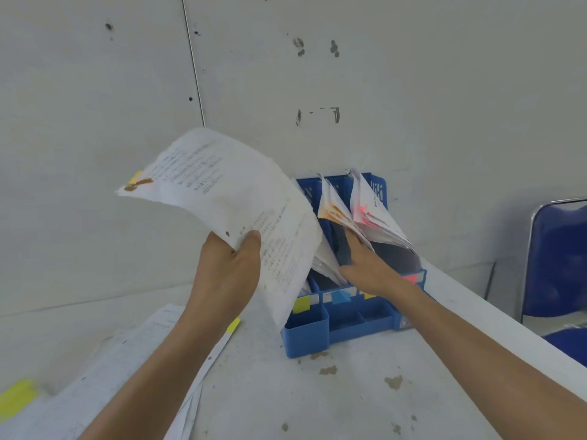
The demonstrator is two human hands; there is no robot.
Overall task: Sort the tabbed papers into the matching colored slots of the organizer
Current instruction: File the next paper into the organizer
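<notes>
Okay, left hand [227,268] grips the yellow-tabbed sheet [228,198], right hand [365,265] flat, pressing filed papers [365,214] toward 2 o'clock. I'd slide it edge-first into the organizer [305,341] at 9 o'clock, behind the yellow label [301,304].

Left hand [230,268]: raised, back toward the camera, fingers curled behind a sheet [241,201], thumb pressed on its front face near the lower edge. Left forearm [152,376]: bare, rising from the lower left, wrist straight. Right hand [365,265]: palm down, fingers extended forward and straight, tips hidden under the leaning papers [374,217]; it grips nothing. Right forearm [476,341]: bare, entering from the lower right, running up and left to the wrist. The hands are near each other, not touching.
</notes>
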